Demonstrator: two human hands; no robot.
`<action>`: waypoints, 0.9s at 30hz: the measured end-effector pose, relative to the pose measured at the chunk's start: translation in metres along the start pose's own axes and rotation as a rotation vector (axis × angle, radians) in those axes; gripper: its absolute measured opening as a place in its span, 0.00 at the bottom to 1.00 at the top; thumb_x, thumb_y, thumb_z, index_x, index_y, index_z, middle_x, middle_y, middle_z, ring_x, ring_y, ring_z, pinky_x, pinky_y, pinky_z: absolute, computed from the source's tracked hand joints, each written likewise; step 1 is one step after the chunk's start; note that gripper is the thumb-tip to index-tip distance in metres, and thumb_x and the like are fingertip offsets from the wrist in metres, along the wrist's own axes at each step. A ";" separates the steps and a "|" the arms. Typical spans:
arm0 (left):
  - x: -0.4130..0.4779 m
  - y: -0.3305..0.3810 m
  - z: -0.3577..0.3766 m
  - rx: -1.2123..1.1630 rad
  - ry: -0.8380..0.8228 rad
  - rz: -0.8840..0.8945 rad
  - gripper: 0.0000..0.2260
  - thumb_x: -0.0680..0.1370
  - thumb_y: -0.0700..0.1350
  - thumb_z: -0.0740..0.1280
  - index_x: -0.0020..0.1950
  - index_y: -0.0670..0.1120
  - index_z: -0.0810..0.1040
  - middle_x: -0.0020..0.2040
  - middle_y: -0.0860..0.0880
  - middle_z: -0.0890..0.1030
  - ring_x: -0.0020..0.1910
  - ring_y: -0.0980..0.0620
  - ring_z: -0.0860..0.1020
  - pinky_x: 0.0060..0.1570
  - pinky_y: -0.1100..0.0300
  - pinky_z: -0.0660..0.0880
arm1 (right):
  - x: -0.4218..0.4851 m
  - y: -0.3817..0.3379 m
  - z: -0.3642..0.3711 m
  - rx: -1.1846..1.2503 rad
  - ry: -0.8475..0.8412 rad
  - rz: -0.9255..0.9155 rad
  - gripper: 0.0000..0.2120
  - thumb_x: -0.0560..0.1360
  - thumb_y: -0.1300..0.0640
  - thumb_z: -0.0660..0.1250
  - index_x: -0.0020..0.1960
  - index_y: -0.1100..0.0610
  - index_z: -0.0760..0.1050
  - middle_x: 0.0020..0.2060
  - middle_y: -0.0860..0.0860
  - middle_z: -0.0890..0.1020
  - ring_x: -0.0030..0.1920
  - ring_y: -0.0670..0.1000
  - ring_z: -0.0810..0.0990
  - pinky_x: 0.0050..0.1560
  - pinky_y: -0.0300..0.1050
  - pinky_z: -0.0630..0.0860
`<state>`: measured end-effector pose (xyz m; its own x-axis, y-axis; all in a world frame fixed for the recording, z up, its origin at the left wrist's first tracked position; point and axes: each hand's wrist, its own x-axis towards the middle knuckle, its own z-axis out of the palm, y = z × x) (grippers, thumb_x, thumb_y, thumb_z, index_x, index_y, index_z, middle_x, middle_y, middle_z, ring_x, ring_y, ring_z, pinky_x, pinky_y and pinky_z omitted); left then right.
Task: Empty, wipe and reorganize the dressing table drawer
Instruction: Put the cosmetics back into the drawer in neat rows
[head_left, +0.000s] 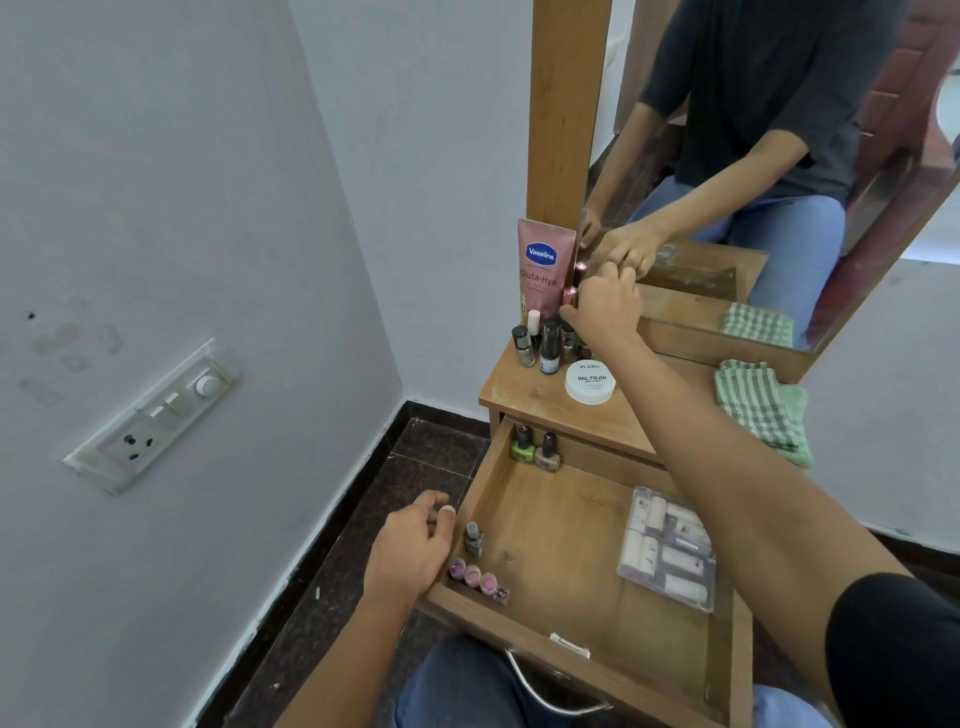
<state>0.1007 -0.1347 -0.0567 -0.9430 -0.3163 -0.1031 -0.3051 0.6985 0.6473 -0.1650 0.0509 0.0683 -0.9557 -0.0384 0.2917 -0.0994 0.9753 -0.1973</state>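
The wooden drawer (540, 525) stands pulled open. Inside it are two nail polish bottles (535, 449) at the far left corner, a grey bottle (474, 539) and small pink pots (474, 576) along the left wall, and a clear plastic case (667, 548) at the right. My left hand (410, 551) rests on the drawer's left wall, fingers loosely curled, holding nothing. My right hand (602, 306) reaches over the tabletop (524, 387) and pinches a slim pink tube (570, 296) beside the Vaseline tube (543, 270).
Several nail polish bottles (543, 345) and a white round nail polish remover tub (589, 382) stand on the tabletop. A green checked cloth (763, 408) lies at its right. A mirror (753, 171) rises behind. A wall switchboard (150, 415) is at left.
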 end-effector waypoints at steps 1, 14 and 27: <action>0.000 0.000 0.000 -0.002 0.001 0.001 0.14 0.82 0.51 0.59 0.66 0.51 0.75 0.43 0.56 0.80 0.44 0.58 0.79 0.48 0.59 0.77 | 0.000 0.000 -0.001 -0.009 -0.010 0.002 0.19 0.74 0.48 0.70 0.56 0.61 0.79 0.62 0.57 0.72 0.64 0.59 0.67 0.60 0.53 0.69; 0.000 0.000 0.001 0.004 0.014 -0.001 0.14 0.82 0.52 0.59 0.66 0.52 0.75 0.46 0.55 0.81 0.45 0.57 0.79 0.48 0.59 0.77 | -0.005 0.004 0.002 -0.027 0.013 -0.049 0.19 0.76 0.48 0.67 0.56 0.63 0.79 0.61 0.57 0.71 0.62 0.59 0.66 0.59 0.52 0.67; 0.001 -0.003 0.002 0.002 0.021 0.000 0.14 0.82 0.51 0.60 0.65 0.51 0.76 0.48 0.53 0.82 0.45 0.56 0.79 0.48 0.57 0.77 | 0.005 0.014 -0.032 0.121 0.261 -0.157 0.16 0.76 0.52 0.67 0.52 0.66 0.80 0.58 0.59 0.73 0.60 0.61 0.68 0.58 0.53 0.69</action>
<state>0.1001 -0.1358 -0.0605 -0.9401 -0.3296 -0.0871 -0.3053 0.7000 0.6456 -0.1622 0.0711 0.0965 -0.8244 -0.1133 0.5545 -0.2868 0.9282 -0.2368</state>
